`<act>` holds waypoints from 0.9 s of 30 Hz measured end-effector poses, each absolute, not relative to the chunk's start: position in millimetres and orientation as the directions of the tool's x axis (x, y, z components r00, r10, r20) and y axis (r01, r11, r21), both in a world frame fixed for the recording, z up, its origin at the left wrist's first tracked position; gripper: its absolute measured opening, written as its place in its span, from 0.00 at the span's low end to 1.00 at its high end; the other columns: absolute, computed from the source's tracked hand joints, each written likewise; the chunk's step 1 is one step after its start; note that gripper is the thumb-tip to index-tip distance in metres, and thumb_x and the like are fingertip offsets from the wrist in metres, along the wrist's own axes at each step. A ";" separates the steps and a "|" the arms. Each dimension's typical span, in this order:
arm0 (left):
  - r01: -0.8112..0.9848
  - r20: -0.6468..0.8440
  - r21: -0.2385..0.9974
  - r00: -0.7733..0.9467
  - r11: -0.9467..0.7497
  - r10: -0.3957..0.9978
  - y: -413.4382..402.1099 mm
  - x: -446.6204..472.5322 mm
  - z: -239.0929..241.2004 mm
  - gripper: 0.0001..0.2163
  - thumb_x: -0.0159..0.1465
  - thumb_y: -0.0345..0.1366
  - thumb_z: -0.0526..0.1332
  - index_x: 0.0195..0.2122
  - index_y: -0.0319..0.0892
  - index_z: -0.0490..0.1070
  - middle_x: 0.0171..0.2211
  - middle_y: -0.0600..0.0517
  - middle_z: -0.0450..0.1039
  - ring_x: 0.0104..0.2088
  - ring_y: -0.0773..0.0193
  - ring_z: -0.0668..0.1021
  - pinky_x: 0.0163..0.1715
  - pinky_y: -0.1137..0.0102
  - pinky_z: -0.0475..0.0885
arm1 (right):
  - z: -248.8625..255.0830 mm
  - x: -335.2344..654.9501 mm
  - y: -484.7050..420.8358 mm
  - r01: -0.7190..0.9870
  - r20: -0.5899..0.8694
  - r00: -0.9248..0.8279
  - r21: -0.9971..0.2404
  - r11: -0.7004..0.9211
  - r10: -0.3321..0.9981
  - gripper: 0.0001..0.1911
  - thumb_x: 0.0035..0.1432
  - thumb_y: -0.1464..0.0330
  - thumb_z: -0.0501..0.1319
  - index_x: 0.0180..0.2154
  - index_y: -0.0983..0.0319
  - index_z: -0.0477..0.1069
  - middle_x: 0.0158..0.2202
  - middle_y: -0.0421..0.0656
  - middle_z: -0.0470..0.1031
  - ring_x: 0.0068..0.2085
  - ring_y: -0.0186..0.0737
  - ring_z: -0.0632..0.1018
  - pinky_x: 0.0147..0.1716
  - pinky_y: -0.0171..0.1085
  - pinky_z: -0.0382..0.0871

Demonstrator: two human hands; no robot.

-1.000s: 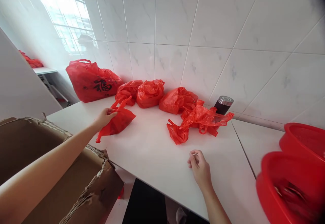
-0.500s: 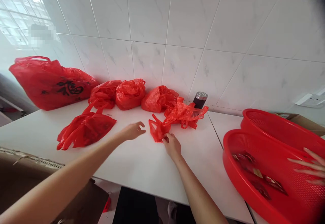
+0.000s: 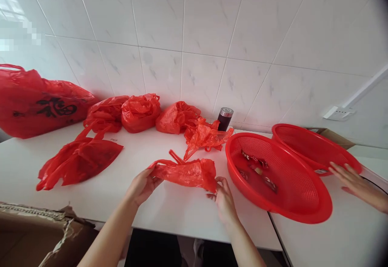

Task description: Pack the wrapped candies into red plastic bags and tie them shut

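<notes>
Stretched between my hands above the white table (image 3: 169, 214) is a thin red plastic bag (image 3: 188, 173), limp and crumpled. My left hand (image 3: 144, 186) pinches its left end, and my right hand (image 3: 222, 194) grips its right end near the bottom. Just behind it lies a loose heap of red plastic bags (image 3: 206, 135). The front red basket (image 3: 303, 214), holding several small dark red packets (image 3: 257, 170), stands close to my right hand. Left of my left hand lies a tied red bag (image 3: 87, 158) with something inside.
Along the tiled wall stand filled red bags (image 3: 141, 113), a large red bag with black lettering (image 3: 45, 109) and a dark flask (image 3: 225, 119). A second red basket (image 3: 315, 146) is at right, by another person's hand (image 3: 348, 180). An open cardboard box (image 3: 39, 234) sits front left.
My left hand has taken hold of the red bag, which is now drawn out wide and nearer to me. The front basket has shifted left toward my right hand. My view has turned right.
</notes>
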State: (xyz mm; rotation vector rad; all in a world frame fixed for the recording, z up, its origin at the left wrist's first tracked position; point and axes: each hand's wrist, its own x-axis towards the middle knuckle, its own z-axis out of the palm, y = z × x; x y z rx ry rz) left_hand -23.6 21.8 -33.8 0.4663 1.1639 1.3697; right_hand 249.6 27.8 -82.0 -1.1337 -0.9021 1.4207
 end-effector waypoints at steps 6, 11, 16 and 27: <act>-0.621 -0.373 0.771 -0.255 0.145 0.892 -14.9 -18.8 -19.3 0.05 0.61 0.32 0.60 0.29 0.42 0.73 0.29 0.51 0.79 0.32 0.62 0.81 0.38 0.66 0.77 | -46.6 235.1 -3.7 0.190 0.256 0.125 -0.954 0.231 0.958 0.10 0.63 0.61 0.54 0.42 0.58 0.63 0.49 0.50 0.72 0.48 0.44 0.76 0.46 0.45 0.70; -0.235 -0.068 0.969 0.031 0.073 0.997 -46.0 15.6 0.6 0.11 0.60 0.41 0.64 0.38 0.40 0.77 0.41 0.47 0.79 0.43 0.54 0.78 0.46 0.64 0.73 | 12.8 208.6 -17.7 0.330 0.531 -0.394 -0.680 0.655 0.750 0.14 0.62 0.66 0.58 0.50 0.58 0.65 0.50 0.47 0.73 0.52 0.44 0.72 0.52 0.44 0.66; 0.092 -0.046 0.995 0.247 0.024 0.968 -59.5 11.3 0.4 0.14 0.64 0.43 0.60 0.48 0.44 0.74 0.50 0.46 0.74 0.51 0.53 0.75 0.52 0.61 0.69 | -4.2 216.0 -14.9 0.433 0.261 -0.546 -0.725 0.535 0.796 0.11 0.59 0.73 0.60 0.44 0.57 0.70 0.43 0.42 0.76 0.44 0.43 0.75 0.46 0.42 0.68; 0.059 -0.068 0.997 0.221 0.056 0.973 -45.9 43.9 -21.1 0.17 0.58 0.44 0.66 0.47 0.44 0.73 0.48 0.45 0.74 0.46 0.55 0.77 0.45 0.64 0.73 | -8.7 232.0 -35.9 0.333 0.274 -0.561 -0.789 0.516 0.781 0.12 0.52 0.82 0.58 0.33 0.59 0.65 0.35 0.39 0.73 0.40 0.38 0.73 0.43 0.35 0.67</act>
